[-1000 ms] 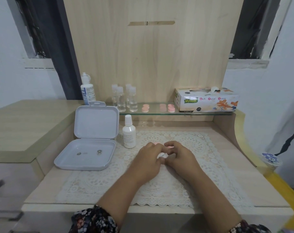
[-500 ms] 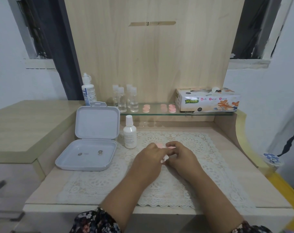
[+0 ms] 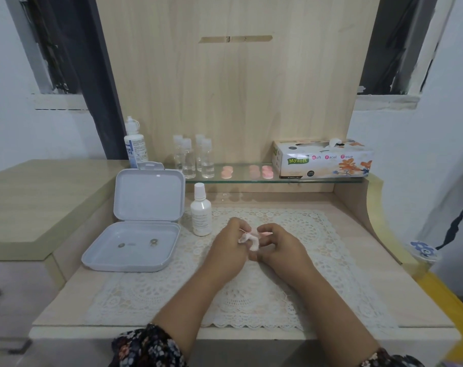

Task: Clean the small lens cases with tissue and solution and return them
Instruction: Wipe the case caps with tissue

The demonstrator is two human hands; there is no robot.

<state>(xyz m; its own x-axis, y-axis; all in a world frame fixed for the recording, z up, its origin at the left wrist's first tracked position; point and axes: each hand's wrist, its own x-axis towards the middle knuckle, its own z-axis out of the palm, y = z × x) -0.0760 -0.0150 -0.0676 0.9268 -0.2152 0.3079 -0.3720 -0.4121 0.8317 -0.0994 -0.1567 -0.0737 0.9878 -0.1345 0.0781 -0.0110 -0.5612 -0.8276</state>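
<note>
Left hand (image 3: 229, 247) fingers curled round white tissue (image 3: 248, 239), right hand (image 3: 279, 246) pinching small pink lens case (image 3: 265, 233) at fingertips, both over lace mat (image 3: 317, 274), solution bottle (image 3: 201, 211) just left

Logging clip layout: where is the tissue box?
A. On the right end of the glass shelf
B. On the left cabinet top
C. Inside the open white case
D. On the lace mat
A: the tissue box sits at the right end of the glass shelf, beside the pink lens cases.
</note>
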